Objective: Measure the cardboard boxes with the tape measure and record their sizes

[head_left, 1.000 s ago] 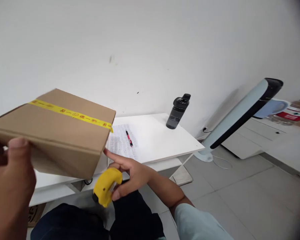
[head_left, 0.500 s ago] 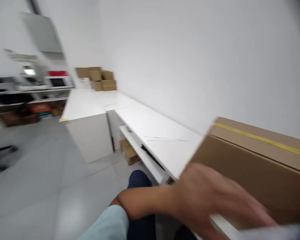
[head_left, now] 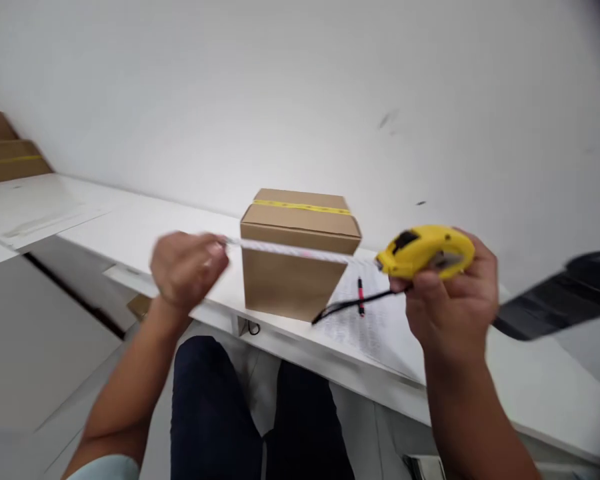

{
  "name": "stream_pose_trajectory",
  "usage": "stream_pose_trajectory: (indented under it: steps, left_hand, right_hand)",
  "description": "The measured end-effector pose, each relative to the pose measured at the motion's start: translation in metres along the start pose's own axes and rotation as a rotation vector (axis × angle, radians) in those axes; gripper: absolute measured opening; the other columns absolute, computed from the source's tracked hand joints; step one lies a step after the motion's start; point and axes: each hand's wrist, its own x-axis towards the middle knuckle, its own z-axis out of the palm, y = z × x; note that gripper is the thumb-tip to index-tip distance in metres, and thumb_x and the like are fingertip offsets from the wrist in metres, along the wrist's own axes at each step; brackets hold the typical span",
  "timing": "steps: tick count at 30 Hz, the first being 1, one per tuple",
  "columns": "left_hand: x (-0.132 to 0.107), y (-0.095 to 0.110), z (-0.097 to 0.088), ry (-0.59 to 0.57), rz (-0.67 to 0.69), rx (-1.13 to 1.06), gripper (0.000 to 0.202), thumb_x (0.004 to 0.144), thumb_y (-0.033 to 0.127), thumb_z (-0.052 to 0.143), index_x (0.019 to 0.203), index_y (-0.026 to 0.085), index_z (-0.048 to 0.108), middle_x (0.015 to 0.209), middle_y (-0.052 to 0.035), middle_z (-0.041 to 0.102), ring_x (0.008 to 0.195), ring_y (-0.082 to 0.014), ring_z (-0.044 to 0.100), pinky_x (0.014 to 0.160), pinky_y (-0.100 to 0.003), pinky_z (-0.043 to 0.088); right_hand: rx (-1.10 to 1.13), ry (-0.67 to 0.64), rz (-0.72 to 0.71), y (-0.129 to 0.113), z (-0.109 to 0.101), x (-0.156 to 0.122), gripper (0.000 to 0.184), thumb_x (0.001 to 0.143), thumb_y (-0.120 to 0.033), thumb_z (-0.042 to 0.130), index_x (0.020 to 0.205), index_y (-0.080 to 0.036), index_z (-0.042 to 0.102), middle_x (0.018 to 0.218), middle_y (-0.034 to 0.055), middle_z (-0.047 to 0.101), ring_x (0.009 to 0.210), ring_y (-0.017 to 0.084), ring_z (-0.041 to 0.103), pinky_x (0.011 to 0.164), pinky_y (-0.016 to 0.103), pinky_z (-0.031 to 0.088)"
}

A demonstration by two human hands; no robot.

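A yellow tape measure (head_left: 425,253) with a black wrist strap is gripped in my right hand (head_left: 453,300). Its white blade (head_left: 295,251) stretches leftward to my left hand (head_left: 187,267), whose fingers pinch the end. Behind the blade, a closed cardboard box (head_left: 290,280) with yellow tape along its top sits on the white table (head_left: 205,220). The blade passes in front of the box's near face; whether it touches the box I cannot tell. The strap hangs toward the box's lower right corner.
Printed paper sheets (head_left: 380,340) lie right of the box, with a red and black pen (head_left: 361,297) on them. A black object (head_left: 555,300) is at the far right. More cardboard boxes (head_left: 10,160) stand at the far left. A white wall (head_left: 280,100) runs behind the table.
My view has swung right, so the box now sits near the middle. Both hands are now in view, apart, with the tape measure's blade pulled out between them.
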Motion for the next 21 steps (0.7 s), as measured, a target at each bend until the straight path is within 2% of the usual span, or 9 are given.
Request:
stream_pose_trajectory:
  steps: [1, 3, 6, 8, 10, 13, 15, 18, 21]
  left_hand:
    - [0.01, -0.026, 0.013, 0.07, -0.044, 0.049, 0.011, 0.089, 0.028, 0.071, 0.097, 0.022, 0.066, 0.089, -0.0005, 0.077, 0.079, -0.015, 0.069, 0.085, -0.037, 0.056]
    - [0.025, -0.067, 0.034, 0.029, -0.14, 0.065, 0.015, 0.094, 0.03, 0.064, 0.102, 0.017, 0.068, 0.095, -0.0023, 0.075, 0.083, -0.015, 0.068, 0.087, -0.038, 0.056]
    - [0.029, -0.092, 0.047, -0.07, -0.187, 0.006, 0.022, 0.098, 0.033, 0.06, 0.097, 0.015, 0.072, 0.098, -0.0035, 0.075, 0.093, -0.0182, 0.07, 0.088, -0.039, 0.058]
    - [0.022, -0.087, 0.048, -0.096, -0.197, -0.051, 0.024, 0.1, 0.035, 0.057, 0.099, 0.016, 0.072, 0.098, -0.0029, 0.075, 0.093, -0.0183, 0.071, 0.085, -0.037, 0.06]
    - [0.016, -0.069, 0.048, -0.125, -0.226, -0.175, 0.027, 0.103, 0.036, 0.051, 0.107, 0.019, 0.071, 0.105, -0.0038, 0.076, 0.096, -0.0181, 0.072, 0.084, -0.036, 0.061]
    - [0.014, -0.037, 0.05, -0.204, -0.197, -0.365, 0.029, 0.105, 0.035, 0.048, 0.12, 0.023, 0.07, 0.124, -0.0063, 0.074, 0.116, -0.0215, 0.069, 0.098, -0.04, 0.057]
    - [0.018, -0.021, 0.052, -0.235, -0.147, -0.371, 0.027, 0.103, 0.035, 0.053, 0.123, 0.026, 0.069, 0.128, -0.006, 0.073, 0.123, -0.0232, 0.066, 0.105, -0.043, 0.053]
    - [0.026, -0.012, 0.056, -0.232, -0.177, -0.321, 0.023, 0.097, 0.036, 0.065, 0.117, 0.027, 0.071, 0.123, -0.004, 0.075, 0.116, -0.0228, 0.069, 0.099, -0.041, 0.055]
    - [0.033, -0.016, 0.053, -0.185, -0.198, -0.254, 0.012, 0.094, 0.036, 0.071, 0.103, 0.029, 0.074, 0.108, -0.0001, 0.078, 0.099, -0.0207, 0.072, 0.089, -0.04, 0.057]
  right_hand:
    - [0.003, 0.025, -0.035, 0.009, -0.005, 0.017, 0.048, 0.081, -0.04, 0.085, 0.125, -0.04, 0.065, 0.114, 0.0018, 0.066, 0.074, 0.015, 0.065, 0.056, 0.028, 0.058]
    - [-0.022, 0.068, -0.065, 0.027, -0.014, 0.045, 0.049, 0.083, -0.041, 0.082, 0.127, -0.041, 0.062, 0.12, 0.0011, 0.064, 0.081, 0.014, 0.065, 0.063, 0.027, 0.059]
    - [-0.086, 0.076, -0.024, 0.052, -0.015, 0.064, 0.056, 0.084, -0.045, 0.08, 0.135, -0.039, 0.058, 0.124, 0.0022, 0.063, 0.079, 0.013, 0.064, 0.067, 0.029, 0.059]
    - [-0.121, 0.021, 0.031, 0.063, -0.008, 0.067, 0.059, 0.086, -0.048, 0.077, 0.139, -0.037, 0.055, 0.122, 0.0032, 0.064, 0.075, 0.013, 0.064, 0.067, 0.03, 0.059]
    - [-0.142, -0.045, 0.059, 0.067, 0.003, 0.066, 0.061, 0.088, -0.051, 0.074, 0.143, -0.037, 0.052, 0.12, 0.0038, 0.066, 0.073, 0.014, 0.064, 0.066, 0.032, 0.06]
    - [-0.156, -0.107, 0.054, 0.067, 0.017, 0.067, 0.063, 0.089, -0.053, 0.072, 0.147, -0.039, 0.049, 0.12, 0.0045, 0.066, 0.073, 0.015, 0.063, 0.068, 0.034, 0.061]
    - [-0.151, -0.111, 0.06, 0.066, 0.02, 0.068, 0.063, 0.089, -0.053, 0.071, 0.147, -0.04, 0.049, 0.12, 0.0043, 0.066, 0.071, 0.015, 0.062, 0.068, 0.034, 0.061]
    - [-0.107, -0.084, 0.099, 0.067, 0.019, 0.071, 0.06, 0.087, -0.053, 0.074, 0.141, -0.039, 0.054, 0.119, 0.0033, 0.066, 0.069, 0.013, 0.061, 0.064, 0.031, 0.059]
    - [-0.039, -0.041, 0.107, 0.059, 0.012, 0.074, 0.057, 0.082, -0.051, 0.081, 0.133, -0.039, 0.06, 0.119, 0.0022, 0.066, 0.07, 0.011, 0.061, 0.062, 0.028, 0.058]
